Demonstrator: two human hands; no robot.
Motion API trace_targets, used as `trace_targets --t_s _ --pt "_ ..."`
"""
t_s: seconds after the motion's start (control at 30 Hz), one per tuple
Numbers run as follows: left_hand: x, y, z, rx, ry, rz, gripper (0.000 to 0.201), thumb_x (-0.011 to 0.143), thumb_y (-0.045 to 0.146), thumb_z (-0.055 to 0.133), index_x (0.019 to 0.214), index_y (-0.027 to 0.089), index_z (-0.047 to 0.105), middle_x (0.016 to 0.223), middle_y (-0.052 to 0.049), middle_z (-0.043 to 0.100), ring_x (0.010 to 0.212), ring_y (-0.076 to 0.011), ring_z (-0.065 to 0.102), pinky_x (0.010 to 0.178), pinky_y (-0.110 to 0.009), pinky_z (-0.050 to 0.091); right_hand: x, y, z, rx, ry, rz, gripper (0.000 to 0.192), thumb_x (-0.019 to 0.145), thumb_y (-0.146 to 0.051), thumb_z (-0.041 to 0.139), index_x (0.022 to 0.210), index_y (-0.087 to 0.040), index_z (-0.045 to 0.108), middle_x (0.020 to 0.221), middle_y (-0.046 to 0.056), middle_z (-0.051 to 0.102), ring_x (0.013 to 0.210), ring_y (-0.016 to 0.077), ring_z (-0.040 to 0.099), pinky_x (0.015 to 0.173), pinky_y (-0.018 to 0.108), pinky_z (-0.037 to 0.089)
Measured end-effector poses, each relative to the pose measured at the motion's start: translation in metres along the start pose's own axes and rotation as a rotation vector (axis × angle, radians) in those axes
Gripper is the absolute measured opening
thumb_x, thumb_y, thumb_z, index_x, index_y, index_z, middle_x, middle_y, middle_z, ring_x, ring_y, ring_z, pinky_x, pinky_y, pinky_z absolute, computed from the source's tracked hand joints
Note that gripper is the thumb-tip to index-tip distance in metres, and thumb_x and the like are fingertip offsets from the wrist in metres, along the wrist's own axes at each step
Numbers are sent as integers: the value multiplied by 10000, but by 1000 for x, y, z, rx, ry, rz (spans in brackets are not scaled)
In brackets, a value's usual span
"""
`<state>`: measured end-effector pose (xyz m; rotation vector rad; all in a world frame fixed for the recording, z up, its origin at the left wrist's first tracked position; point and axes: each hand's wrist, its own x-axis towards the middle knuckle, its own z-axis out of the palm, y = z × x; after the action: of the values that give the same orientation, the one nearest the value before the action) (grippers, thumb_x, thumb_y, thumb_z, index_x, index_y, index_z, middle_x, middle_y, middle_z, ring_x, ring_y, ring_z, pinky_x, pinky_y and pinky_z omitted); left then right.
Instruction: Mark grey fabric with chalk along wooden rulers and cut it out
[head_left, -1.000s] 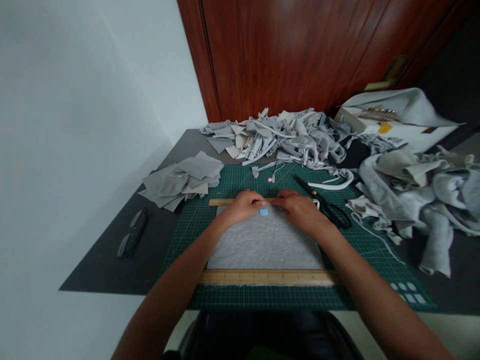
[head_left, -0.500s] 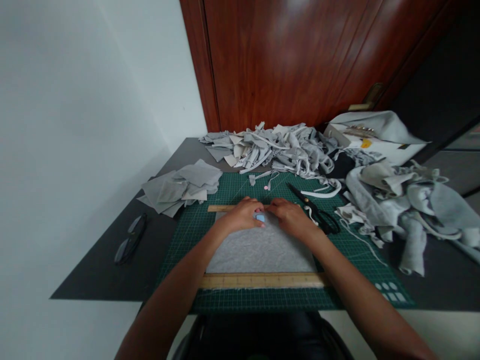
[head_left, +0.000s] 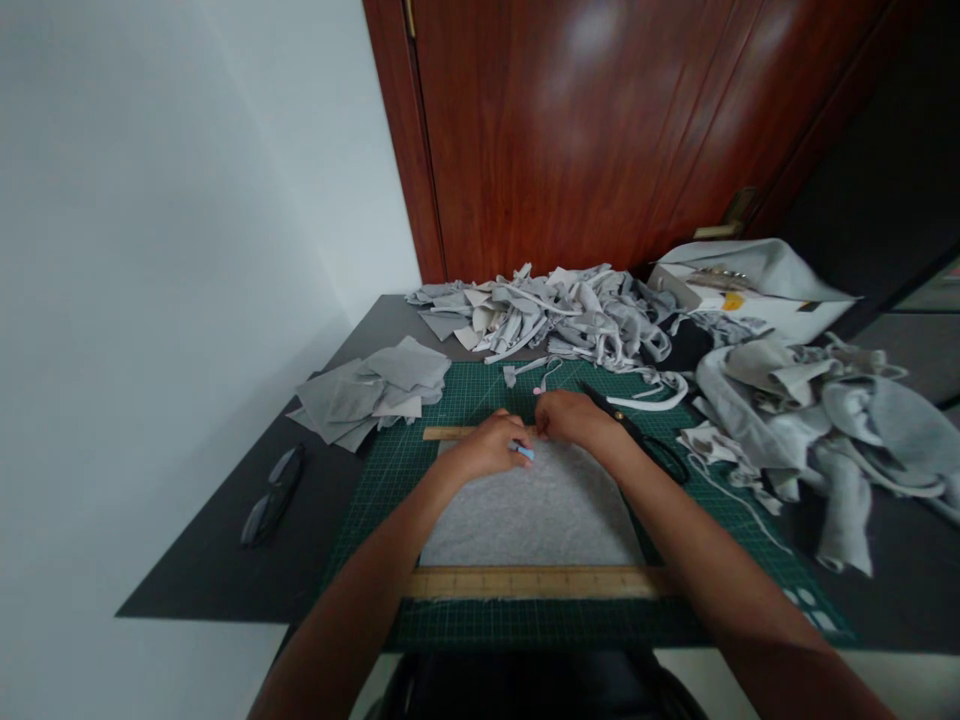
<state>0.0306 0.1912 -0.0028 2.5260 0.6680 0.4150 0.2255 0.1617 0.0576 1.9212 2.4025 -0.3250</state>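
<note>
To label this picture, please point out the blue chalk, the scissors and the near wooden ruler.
blue chalk [head_left: 525,453], head view, its exposed tip.
scissors [head_left: 660,458], head view, handle.
near wooden ruler [head_left: 525,582], head view, its middle.

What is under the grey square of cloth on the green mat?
The grey fabric square lies flat on the green gridded cutting mat. A wooden ruler lies along its near edge, another wooden ruler at its far edge. Whatever else lies beneath is covered.
</note>
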Motion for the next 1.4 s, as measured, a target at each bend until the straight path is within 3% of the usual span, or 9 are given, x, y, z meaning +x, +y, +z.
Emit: trace_targets --t_s 0.13,0.27,0.53,0.97,1.13,1.4 --pt "1 -2 0 -27 -6 20 33 851 184 792 835 209 779 944 -28 746 979 -182 645 971 -346 465 5 8 0 21 -33 -55 168 808 -140 748 917 -218 848 985 83 830 960 234 764 726 246 501" --pt "3 -3 -2 -55 -2 28 94 906 159 729 877 215 798 993 -41 766 1002 -180 658 980 -344 475 9 14 2 41 -52 -94 202 829 -145 701 946 -220 848 976 73 832 923 217 759 690 239 481" --pt "2 -3 -2 -65 -5 35 116 931 155 709 907 221 801 1011 -38 777 1032 -178 662 998 -339 476 13 12 9 32 -31 -76 248 916 -348 660 982 -190 839 1009 138 820 913 262 750 664 284 465" --pt "2 -3 2 -53 24 52 152 963 128 651 881 179 768 999 -43 767 1011 -172 662 1004 -329 452 30 23 20 43 -94 -7 330 881 -475 712 982 -184 829 974 110 810 866 231 736 618 265 435" --pt "0 0 5 -14 106 78 158 987 150 622 917 165 762 981 -48 750 999 -181 660 1007 -341 464 30 24 18 29 -128 15 313 895 -454 679 1000 -199 827 993 91 805 866 213 729 629 254 438" --pt "1 9 15 16 236 -13 190 992 129 585 956 148 771 958 -63 713 902 -173 670 846 -291 515 22 14 10 6 -129 50 386 871 -480 699 1107 -195 807 1076 119 799 956 242 728 692 260 464"
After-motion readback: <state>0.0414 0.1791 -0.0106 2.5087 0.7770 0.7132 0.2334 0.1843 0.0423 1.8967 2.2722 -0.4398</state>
